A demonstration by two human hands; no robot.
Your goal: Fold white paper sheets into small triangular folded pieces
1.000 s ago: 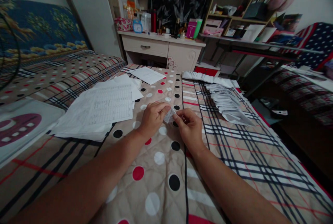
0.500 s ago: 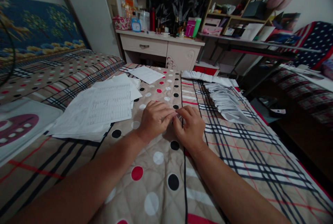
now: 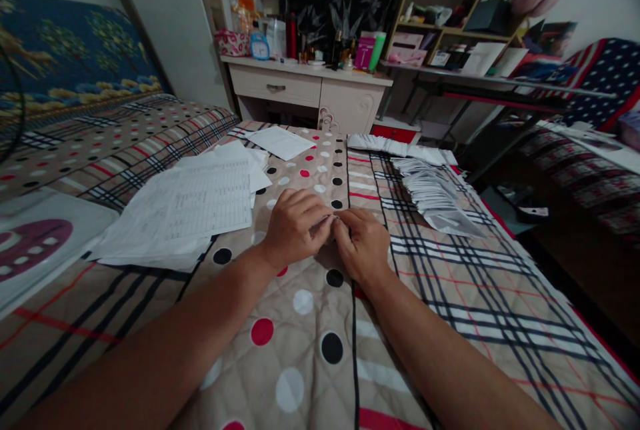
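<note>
My left hand (image 3: 296,227) and my right hand (image 3: 364,243) meet fingertip to fingertip over the patterned bedspread (image 3: 290,387). Both are closed in a pinch, thumbs against forefingers. Whatever lies between the fingertips is too small and too covered to make out. To the left of my left hand is a loose pile of printed paper sheets (image 3: 200,200). On the other side, beyond my right hand, a fanned row of thin, clear-edged packets (image 3: 433,197) rests on the bedspread.
A single white sheet (image 3: 281,143) lies near the far edge, and a strip of white packets (image 3: 400,148) at the back right. A white bag with a purple oval (image 3: 37,243) is at far left. Beyond the bed stands a white dresser (image 3: 277,87) with bottles on top.
My right hand has shifted slightly left, and its fingers are drawn in closer against those of my left hand. The papers and packets have stayed in place.
</note>
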